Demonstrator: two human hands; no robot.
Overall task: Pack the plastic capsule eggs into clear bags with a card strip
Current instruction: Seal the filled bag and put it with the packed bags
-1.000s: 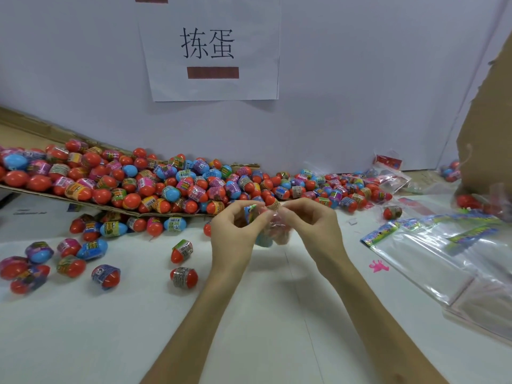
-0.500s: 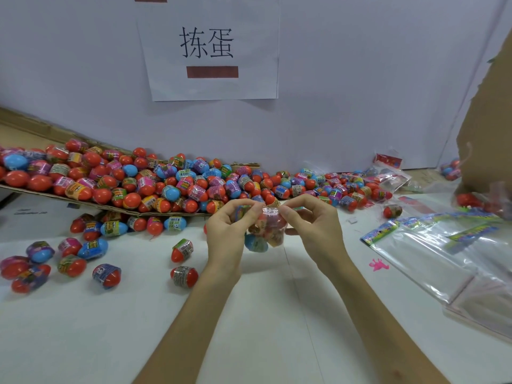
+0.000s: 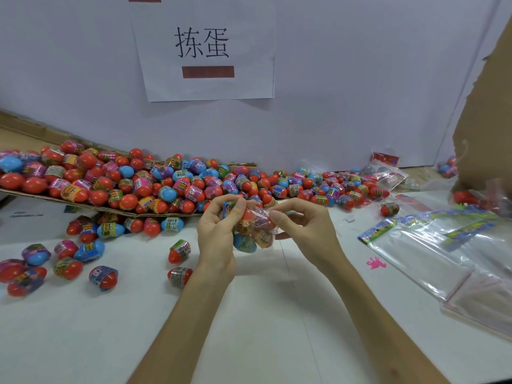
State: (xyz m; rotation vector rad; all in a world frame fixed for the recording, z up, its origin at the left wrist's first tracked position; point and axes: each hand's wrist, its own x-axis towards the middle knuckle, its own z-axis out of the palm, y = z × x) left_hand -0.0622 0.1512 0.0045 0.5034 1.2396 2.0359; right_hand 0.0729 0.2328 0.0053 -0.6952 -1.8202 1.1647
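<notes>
left hand (image 3: 214,239): fingers pinch filled bag (image 3: 253,231) top
right hand (image 3: 300,228): fingertips pinch same bag
risk: likely eggs spill if grip slips before closing

We cannot count the colourful plastic eggs (image 3: 245,243) in the crinkled clear bag (image 3: 261,218) behind the left hand (image 3: 214,241), nor read the bag's blurred blue card strip (image 3: 229,208).

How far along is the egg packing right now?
Done: a few filled bags seem to lie at the far right. In hand: the left hand and right hand pinch the top of a clear bag holding several capsule eggs. Left: a pile of loose eggs on the cardboard sheet and table, plus a stack of empty bags.
</notes>
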